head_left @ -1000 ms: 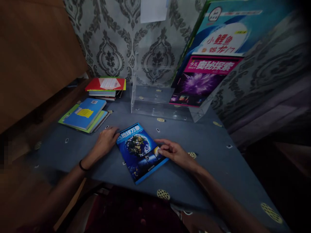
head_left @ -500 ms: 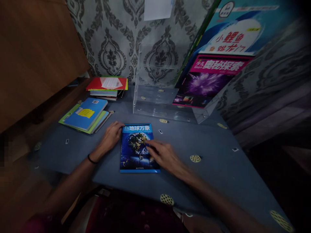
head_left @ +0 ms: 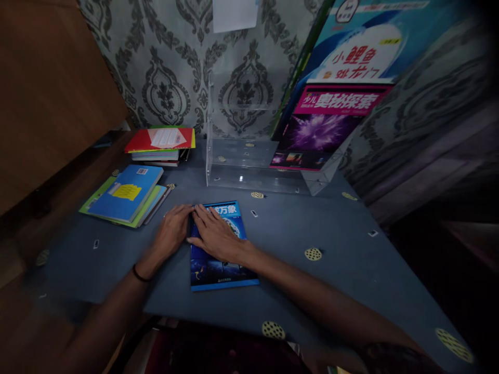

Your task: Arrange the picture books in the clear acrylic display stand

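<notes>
A blue magazine-like book point(head_left: 216, 272) with a globe picture and Chinese title lies flat, face up, on the table. My right hand point(head_left: 218, 236) rests palm down across its upper left cover, fingers stretched out and thumb apart, hiding part of the title and globe. My left hand point(head_left: 171, 228) lies on the table against the book's upper left edge. Its fingers are stretched towards the corner, where their tips meet the right hand's fingertips.
A clear acrylic stand point(head_left: 257, 179) at the back holds a pink-titled book point(head_left: 322, 130) and a larger blue book point(head_left: 362, 47). Left of it are a stack topped by a red book point(head_left: 144, 140) and another topped by a blue book point(head_left: 128, 195). Patterned wallpaper stands behind.
My right hand has moved left and laid itself flat over the book's upper left cover. My left hand stays at the book's left edge. The view has shifted slightly.
</notes>
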`<state>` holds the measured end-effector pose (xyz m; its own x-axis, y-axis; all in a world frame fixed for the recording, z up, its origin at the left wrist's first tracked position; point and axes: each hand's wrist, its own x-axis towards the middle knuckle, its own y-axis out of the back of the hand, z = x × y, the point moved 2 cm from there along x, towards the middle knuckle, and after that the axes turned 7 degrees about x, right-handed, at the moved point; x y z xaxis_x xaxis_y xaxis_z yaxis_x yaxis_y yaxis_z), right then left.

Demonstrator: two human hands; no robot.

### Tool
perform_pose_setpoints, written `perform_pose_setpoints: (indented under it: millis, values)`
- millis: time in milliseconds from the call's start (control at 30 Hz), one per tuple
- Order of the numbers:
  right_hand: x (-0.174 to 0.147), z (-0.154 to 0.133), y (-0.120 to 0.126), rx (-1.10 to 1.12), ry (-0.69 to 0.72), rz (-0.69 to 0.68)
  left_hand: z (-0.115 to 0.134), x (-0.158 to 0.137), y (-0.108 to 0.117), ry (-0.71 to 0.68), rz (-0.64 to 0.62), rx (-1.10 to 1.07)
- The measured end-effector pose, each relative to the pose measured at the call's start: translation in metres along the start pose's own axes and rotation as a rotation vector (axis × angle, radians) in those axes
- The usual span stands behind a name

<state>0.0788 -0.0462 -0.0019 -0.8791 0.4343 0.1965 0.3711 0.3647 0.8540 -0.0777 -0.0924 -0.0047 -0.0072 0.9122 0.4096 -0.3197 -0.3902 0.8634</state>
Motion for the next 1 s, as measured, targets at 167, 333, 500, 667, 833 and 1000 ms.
perform_pose_setpoints:
  millis: [167, 333, 500, 667, 833, 1000]
  values:
    - [-0.006, 0.006, 0.003, -0.003, -0.032, 0.014, 0.004, -0.001, 0.002, 0.035, -0.04, 0.07]
    - [-0.016, 0.019, 0.004, 0.011, -0.073, 0.054, 0.009, -0.001, 0.004, 0.027, -0.058, 0.113]
    - [-0.027, 0.032, 0.007, 0.031, -0.119, 0.107, 0.012, -0.001, 0.005, 0.008, -0.048, 0.164]
    - [-0.032, 0.033, 0.016, 0.026, -0.2, 0.101, 0.013, -0.001, 0.006, 0.006, -0.045, 0.175]
    - [-0.038, 0.037, 0.026, 0.023, -0.259, 0.134, 0.015, -0.001, 0.007, 0.018, -0.049, 0.173]
    - [-0.042, 0.061, 0.038, 0.218, -0.228, 0.196, 0.018, -0.001, 0.007, -0.003, -0.07, 0.219]
